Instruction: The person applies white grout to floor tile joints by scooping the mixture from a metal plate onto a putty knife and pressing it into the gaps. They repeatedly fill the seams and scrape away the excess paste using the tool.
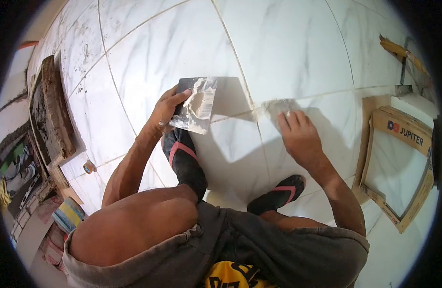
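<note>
My left hand (pixel 168 111) grips a flat dark plate (pixel 181 106) at its left side, thumb on top. White grout paste (pixel 198 104) is heaped and smeared across the plate, which is held above my left foot. To the right, my right hand (pixel 300 137) is down at the tiled floor (pixel 288 53), fingertips bent onto a thin greyish spreader (pixel 274 111). The spreader lies by a grout line near a corner where tiles meet; its shape is partly hidden by my fingers.
My feet in black flip-flops (pixel 291 188) stand below. On the right lies a cardboard frame (pixel 402 130) marked JUPITER, with a wooden stick (pixel 398 49) beyond. A rough wooden board (pixel 57 113), a small tape roll (pixel 89 166) and a can (pixel 68 215) are on the left.
</note>
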Action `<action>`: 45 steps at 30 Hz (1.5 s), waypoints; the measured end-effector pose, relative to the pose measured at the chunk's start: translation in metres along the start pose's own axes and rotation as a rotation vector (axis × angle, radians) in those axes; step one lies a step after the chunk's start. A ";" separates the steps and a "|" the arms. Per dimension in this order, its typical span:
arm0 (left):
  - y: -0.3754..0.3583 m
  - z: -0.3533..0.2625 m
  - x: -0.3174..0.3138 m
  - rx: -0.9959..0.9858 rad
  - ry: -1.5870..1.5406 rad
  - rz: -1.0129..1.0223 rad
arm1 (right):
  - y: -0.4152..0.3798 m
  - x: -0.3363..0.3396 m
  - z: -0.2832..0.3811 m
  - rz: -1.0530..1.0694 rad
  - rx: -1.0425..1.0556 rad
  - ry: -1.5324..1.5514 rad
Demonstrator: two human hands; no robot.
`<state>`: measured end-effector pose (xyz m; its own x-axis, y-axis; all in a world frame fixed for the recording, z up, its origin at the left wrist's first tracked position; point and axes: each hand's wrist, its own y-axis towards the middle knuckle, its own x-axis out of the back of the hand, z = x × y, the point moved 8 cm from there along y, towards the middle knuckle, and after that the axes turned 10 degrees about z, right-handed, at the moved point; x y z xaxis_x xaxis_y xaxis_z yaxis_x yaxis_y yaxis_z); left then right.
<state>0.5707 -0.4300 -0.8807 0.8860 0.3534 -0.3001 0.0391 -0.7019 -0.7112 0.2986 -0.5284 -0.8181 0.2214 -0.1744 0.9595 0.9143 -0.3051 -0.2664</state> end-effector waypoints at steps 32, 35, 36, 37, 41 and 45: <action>-0.011 -0.021 -0.007 -0.081 -0.015 -0.050 | 0.047 -0.034 0.010 0.053 -0.328 0.276; -0.010 -0.021 -0.004 -0.070 0.029 -0.041 | 0.055 -0.038 0.028 0.101 -0.238 0.322; -0.010 -0.019 -0.002 -0.066 0.037 -0.045 | 0.055 -0.037 0.032 0.101 -0.193 0.331; -0.009 -0.018 0.000 -0.061 0.047 -0.049 | 0.053 -0.035 0.033 0.111 -0.158 0.344; -0.014 -0.026 -0.016 -0.105 -0.003 -0.015 | 0.037 -0.017 0.024 0.209 -0.027 0.471; -0.017 -0.028 -0.017 -0.098 0.009 -0.010 | 0.008 0.001 -0.017 0.075 -0.044 0.763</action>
<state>0.5683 -0.4411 -0.8458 0.8894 0.3553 -0.2875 0.0921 -0.7555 -0.6486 0.3006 -0.5475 -0.8215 -0.0277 -0.7888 0.6140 0.8880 -0.3015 -0.3472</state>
